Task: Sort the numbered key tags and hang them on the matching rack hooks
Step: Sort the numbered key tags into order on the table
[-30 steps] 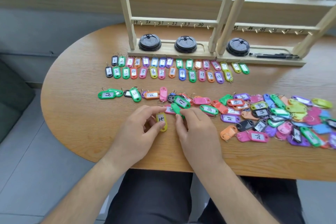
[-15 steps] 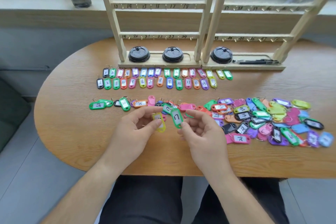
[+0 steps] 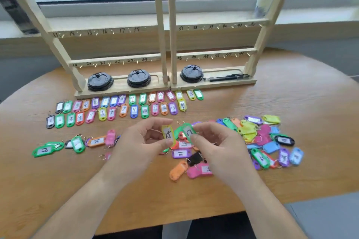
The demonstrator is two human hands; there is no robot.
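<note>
My left hand pinches a yellow key tag marked 15, lifted above the table. Beside it my right hand pinches a green key tag marked 17. Both tags stand upright with their labels facing me. Two rows of sorted tags lie in front of the rack base, numbered from 1 upward. A loose pile of mixed tags spreads to the right. The left wooden rack and the right wooden rack stand at the back, with numbered hooks and nothing hanging on them.
Three black cup lids sit on the rack bases, and black pens lie on the right base. Several tags, among them a green one marked 19, lie at the left. The round wooden table ends close to my body.
Both hands have lifted their tags off the table and raised them higher. The view has tilted up toward the racks.
</note>
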